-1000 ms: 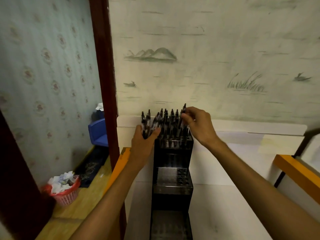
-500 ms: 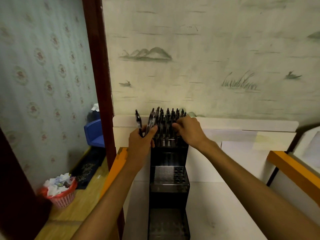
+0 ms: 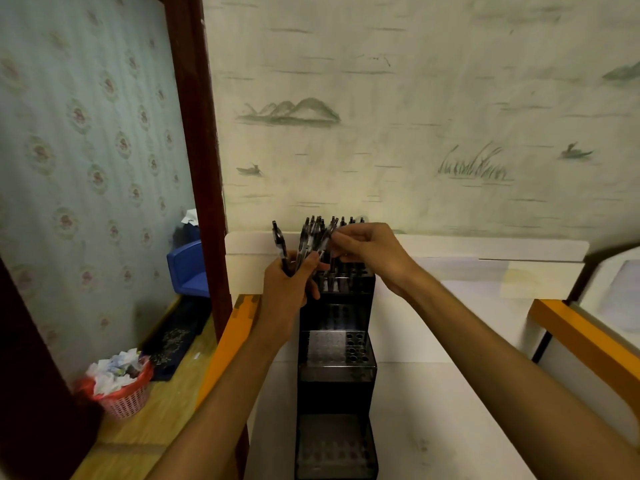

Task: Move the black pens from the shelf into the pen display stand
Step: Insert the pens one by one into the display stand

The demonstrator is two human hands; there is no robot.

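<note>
At 8 o'clock a red basket [image 3: 121, 396] of crumpled paper stood on the floor. Near centre, the left hand [image 3: 285, 289] gripped a bunch of black pens [image 3: 304, 244], fingers curled round them. The right hand [image 3: 370, 251], at 1 o'clock from it, pinched 1 pen of that bunch. Below both stood the black pen display stand [image 3: 336, 358], more pens upright in its top tier.

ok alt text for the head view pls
A left hand grips a bundle of black pens while the right hand pinches one above the top tier of a black pen display stand; its lower tiers are empty.
</note>
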